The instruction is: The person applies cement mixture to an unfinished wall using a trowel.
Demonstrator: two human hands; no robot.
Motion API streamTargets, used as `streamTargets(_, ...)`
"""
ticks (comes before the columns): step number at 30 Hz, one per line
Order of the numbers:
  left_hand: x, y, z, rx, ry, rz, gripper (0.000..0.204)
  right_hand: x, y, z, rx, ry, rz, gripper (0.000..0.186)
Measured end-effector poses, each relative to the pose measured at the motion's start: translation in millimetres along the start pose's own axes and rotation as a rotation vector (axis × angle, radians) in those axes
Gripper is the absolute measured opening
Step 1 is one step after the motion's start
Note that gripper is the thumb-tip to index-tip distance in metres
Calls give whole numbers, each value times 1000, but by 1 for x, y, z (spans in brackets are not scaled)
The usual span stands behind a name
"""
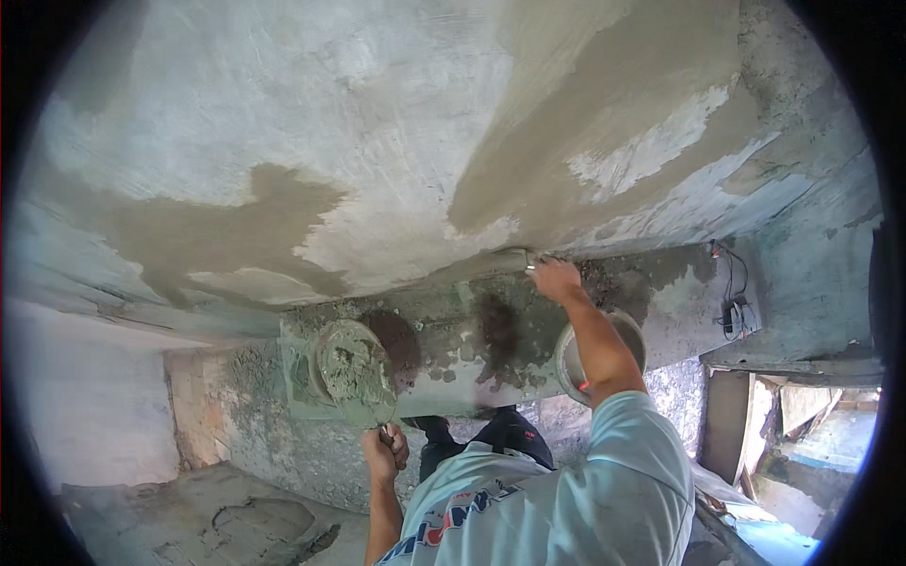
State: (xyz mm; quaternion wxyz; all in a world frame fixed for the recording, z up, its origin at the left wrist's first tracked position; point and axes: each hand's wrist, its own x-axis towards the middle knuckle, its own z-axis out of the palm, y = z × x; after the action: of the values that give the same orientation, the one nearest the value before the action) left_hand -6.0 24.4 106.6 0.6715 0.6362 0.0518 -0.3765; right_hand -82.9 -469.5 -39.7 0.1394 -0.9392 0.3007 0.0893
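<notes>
Evidently, both hands are closed around tools. The left hand (385, 453) grasps the handle of a trowel (357, 368), whose broad rounded blade carries a lumpy heap of grey mortar (359, 357). Just beyond the trowel, a round rim shows, mostly hidden, so I cannot tell what it belongs to. The right hand (557, 278), on an outstretched arm, is clenched on a small tool (526, 258) at the foot of the wall (396, 104); the fingers hide most of it. Darker patches (604, 104) spread over the pale wall, at the left and at the right. Below runs a ledge (453, 373), spotted with grey mortar. A round bucket (563, 363) stands under the right forearm, which hides part of it. Farther right, a dark cable (742, 278) hangs near the end of the ledge.
</notes>
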Motion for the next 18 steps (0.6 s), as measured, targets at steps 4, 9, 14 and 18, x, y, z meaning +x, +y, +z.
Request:
streamTargets(4,5,6,9,-4,35,-69,37,-14,17,-22,31,184,-18,41)
streamTargets(9,10,3,14,27,-21,-115,32,-34,49,-15,56,388,6,38)
streamTargets(14,9,-11,14,53,-73,-65,38,-75,51,-28,245,452,113,35)
streamTargets(18,6,-19,23,-17,-71,-100,43,-122,29,-29,427,465,227,36)
